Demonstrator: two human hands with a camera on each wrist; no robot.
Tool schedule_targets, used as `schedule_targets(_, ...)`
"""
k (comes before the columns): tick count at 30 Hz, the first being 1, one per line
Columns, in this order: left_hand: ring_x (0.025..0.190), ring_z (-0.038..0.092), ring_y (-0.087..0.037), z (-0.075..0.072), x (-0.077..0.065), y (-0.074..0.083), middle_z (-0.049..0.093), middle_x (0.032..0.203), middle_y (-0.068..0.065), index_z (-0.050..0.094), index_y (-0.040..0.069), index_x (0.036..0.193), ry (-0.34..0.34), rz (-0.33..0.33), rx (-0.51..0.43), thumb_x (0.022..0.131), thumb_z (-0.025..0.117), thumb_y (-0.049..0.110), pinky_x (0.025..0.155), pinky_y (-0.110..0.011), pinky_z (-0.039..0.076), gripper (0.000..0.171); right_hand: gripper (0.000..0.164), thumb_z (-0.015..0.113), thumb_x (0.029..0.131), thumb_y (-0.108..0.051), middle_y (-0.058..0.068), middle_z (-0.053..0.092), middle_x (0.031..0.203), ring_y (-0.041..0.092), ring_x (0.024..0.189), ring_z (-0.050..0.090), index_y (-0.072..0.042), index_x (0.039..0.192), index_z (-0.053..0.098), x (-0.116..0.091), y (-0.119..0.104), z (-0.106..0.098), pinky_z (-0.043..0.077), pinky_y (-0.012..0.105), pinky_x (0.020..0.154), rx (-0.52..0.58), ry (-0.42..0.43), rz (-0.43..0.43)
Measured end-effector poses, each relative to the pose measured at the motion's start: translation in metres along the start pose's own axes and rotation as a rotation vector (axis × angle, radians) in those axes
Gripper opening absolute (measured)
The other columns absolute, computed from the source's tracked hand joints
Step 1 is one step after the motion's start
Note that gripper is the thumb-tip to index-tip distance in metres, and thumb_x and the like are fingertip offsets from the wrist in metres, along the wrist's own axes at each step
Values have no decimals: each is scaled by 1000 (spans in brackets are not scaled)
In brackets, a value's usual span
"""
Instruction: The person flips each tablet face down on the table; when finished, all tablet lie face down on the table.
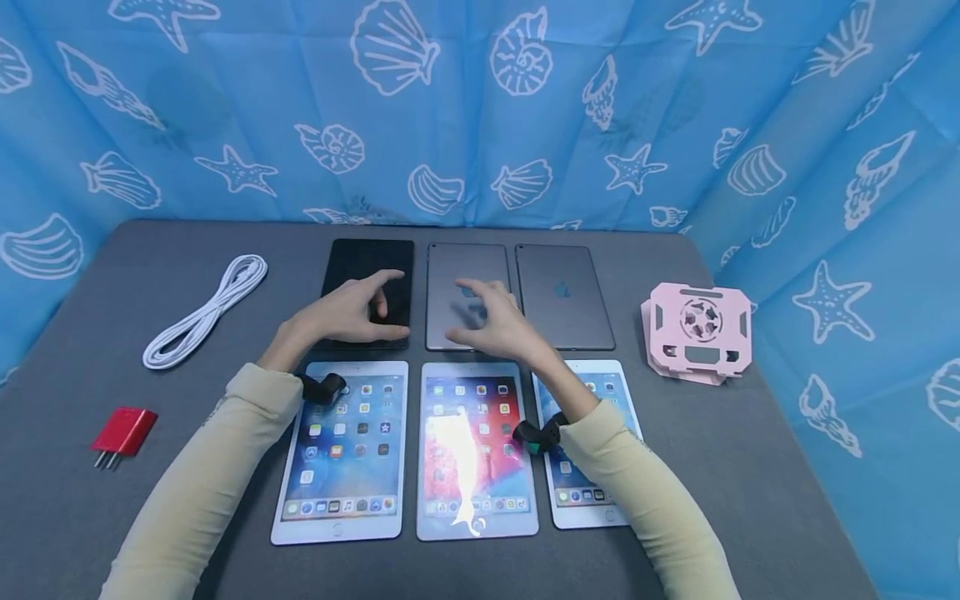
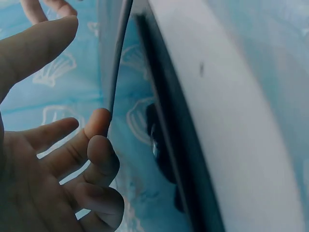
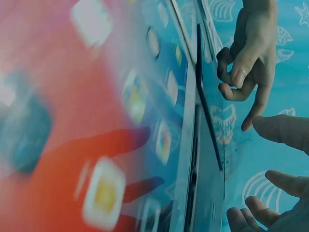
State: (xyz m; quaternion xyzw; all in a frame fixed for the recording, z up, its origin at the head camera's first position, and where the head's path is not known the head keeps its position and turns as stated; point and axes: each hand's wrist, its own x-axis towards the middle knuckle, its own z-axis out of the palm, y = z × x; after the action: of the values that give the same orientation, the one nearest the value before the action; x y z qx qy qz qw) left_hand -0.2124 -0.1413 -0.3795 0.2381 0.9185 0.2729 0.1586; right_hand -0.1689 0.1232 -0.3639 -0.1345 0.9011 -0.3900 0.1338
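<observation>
My left hand (image 1: 347, 312) hovers over the black tablet (image 1: 358, 260) at the back left, thumb and index finger spread apart with nothing between them. My right hand (image 1: 497, 323) is above the middle grey tablet (image 1: 474, 260), its back with the apple logo facing up. Thumb and index finger of that hand are also parted, pointing left. In the left wrist view, the curled lower fingers (image 2: 104, 162) come right at a tablet's thin edge. In the right wrist view both hands appear beyond the lit tablet (image 3: 63, 121), apart from it.
Another grey tablet (image 1: 566, 296) lies face down at the back right. Three white tablets with lit screens form the front row: left (image 1: 348, 450), middle (image 1: 476, 450), right (image 1: 573, 475). Around them are a coiled white cable (image 1: 206, 312), a red charger plug (image 1: 126, 429) and a pink folding stand (image 1: 699, 329).
</observation>
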Motion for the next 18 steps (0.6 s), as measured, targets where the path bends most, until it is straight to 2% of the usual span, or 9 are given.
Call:
schedule_targets(5,55,52,-15,-10,-11,-9,59,104,-12,25,8,160,11,-26,3,89,76,44,57,-29,43,94,79,78,90,-22,21,38,152,39,138,36,-15,158,38,7,-12,9,44,59,107,11,-16,-18)
schedule_targets(10,57,50,-15,-19,-23,-16,58,104,-13,24,7,161,21,-30,22,89,76,44,58,-31,42,96,81,79,89,-23,20,38,153,39,138,37,-15,158,37,14,-23,17,44,58,107,15,-33,-14)
schedule_targets(18,66,54,-17,-28,-40,-34,59,112,-19,21,5,162,24,-76,63,88,77,45,63,-32,44,101,85,79,89,-25,21,38,153,39,141,39,-16,160,33,25,-30,26,45,56,108,21,-56,5)
